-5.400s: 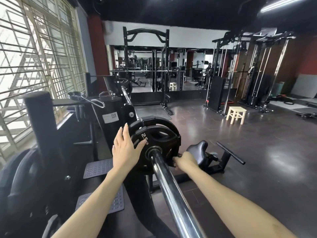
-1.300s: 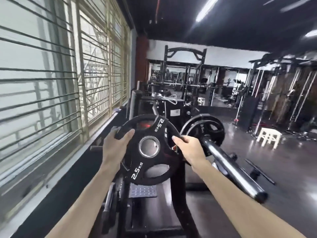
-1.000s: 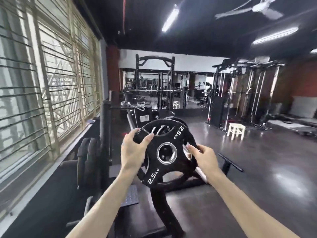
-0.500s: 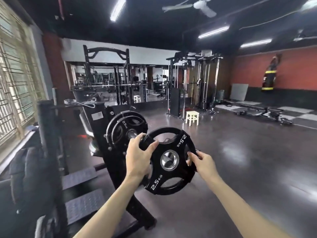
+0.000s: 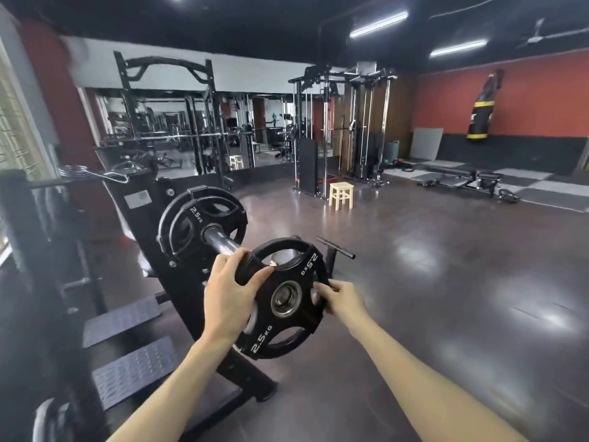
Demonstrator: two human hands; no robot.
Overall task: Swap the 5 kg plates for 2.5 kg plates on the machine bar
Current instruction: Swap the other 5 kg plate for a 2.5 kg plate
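Observation:
I hold a black 2.5 kg plate upright in front of me, its steel-ringed hole facing me. My left hand grips its upper left rim. My right hand grips its right edge. The plate sits right at the near end of the chrome machine bar, and the bar's tip is hidden behind it. Another black 2.5 kg plate is on the bar, pushed far in against the black machine frame.
Grey tread steps lie low at the left. A black T-handle sticks out behind the held plate. A wooden stool, cable racks and a bench stand farther off across the dark floor.
I turned right from the window side, carrying the plate from the left storage area over to the bar's near end. Both hands kept their grip on it.

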